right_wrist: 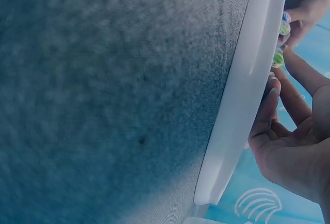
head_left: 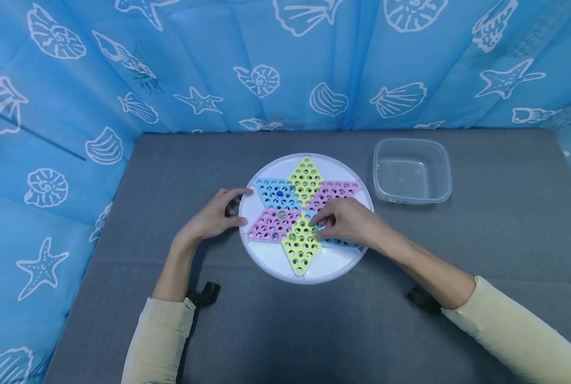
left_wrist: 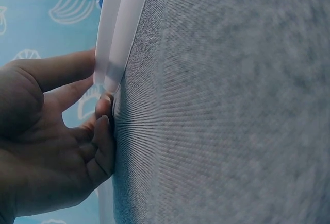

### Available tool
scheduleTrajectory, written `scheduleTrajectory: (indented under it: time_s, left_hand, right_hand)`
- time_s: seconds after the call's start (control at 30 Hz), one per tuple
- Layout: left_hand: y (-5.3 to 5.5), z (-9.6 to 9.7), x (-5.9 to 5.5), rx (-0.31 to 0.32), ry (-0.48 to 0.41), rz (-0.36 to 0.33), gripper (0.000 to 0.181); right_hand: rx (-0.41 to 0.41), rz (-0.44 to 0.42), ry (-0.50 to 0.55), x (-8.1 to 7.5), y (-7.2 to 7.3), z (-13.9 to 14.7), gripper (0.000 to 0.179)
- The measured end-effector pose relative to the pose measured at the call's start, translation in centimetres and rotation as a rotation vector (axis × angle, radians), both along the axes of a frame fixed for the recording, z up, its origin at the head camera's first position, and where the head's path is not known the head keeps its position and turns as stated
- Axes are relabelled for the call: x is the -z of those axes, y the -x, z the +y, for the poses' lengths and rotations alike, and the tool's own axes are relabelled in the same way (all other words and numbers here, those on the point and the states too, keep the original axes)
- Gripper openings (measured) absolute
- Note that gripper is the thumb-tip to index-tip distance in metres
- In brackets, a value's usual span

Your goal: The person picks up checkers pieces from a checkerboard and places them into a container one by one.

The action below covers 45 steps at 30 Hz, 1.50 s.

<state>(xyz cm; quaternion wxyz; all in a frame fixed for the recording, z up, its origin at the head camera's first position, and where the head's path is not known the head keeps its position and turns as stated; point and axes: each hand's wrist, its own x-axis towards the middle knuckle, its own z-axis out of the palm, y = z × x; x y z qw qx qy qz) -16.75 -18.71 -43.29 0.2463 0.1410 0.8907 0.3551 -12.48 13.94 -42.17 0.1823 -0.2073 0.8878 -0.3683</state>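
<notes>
A round white Chinese checkers board (head_left: 330, 265) lies on the table, its star made of pink, yellow and blue holed diamonds. My left hand (head_left: 213, 214) holds the board's left rim. Thumb and forefinger rest on top, and the other fingers curl against the edge in the left wrist view. Over the near yellow diamond (head_left: 300, 256), my right hand (head_left: 347, 220) pinches a green-swirled marble (right_wrist: 278, 58) between thumb and forefinger. Several marbles sit in the holes, among them a dark blue marble (head_left: 280, 194) and a green marble (head_left: 281, 214).
A clear plastic container (head_left: 412, 198) stands right of the board, with something small and greenish at its left wall. Grey cloth covers the table (head_left: 290, 330). A blue shell-print curtain (head_left: 285, 58) hangs along the back and left sides.
</notes>
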Motion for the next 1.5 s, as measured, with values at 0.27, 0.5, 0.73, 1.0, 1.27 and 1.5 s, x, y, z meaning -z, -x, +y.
scheduleTrajectory:
  time_s: [0.27, 0.5, 0.73, 1.0, 1.27, 1.5]
  left_hand:
    - [0.0, 0.0, -0.1, 0.003, 0.011, 0.008, 0.066]
    - [0.0, 0.1, -0.1, -0.005, 0.01, 0.003, 0.065]
    - [0.0, 0.0, 0.0, 0.001, 0.004, 0.012, 0.065]
    - [0.0, 0.1, 0.0, 0.005, 0.011, 0.02, 0.064]
    - [-0.1, 0.1, -0.1, -0.004, 0.012, 0.01, 0.064]
    - [-0.2, -0.1, 0.2, -0.004, 0.003, 0.012, 0.063]
  right_hand:
    - [0.019, 0.005, -0.042, 0.0, -0.1, -0.3, 0.022]
    - [0.021, 0.035, -0.032, 0.1, -0.1, -0.2, 0.017]
    - [0.032, 0.057, 0.018, 0.4, -0.2, 0.3, 0.019]
    - [0.06, 0.046, 0.076, 0.5, -0.2, 0.9, 0.017]
    - [0.105, 0.032, 0.114, 0.3, -0.2, 1.5, 0.021]
    - [0.139, 0.065, 0.11, 0.0, -0.2, 2.7, 0.023]
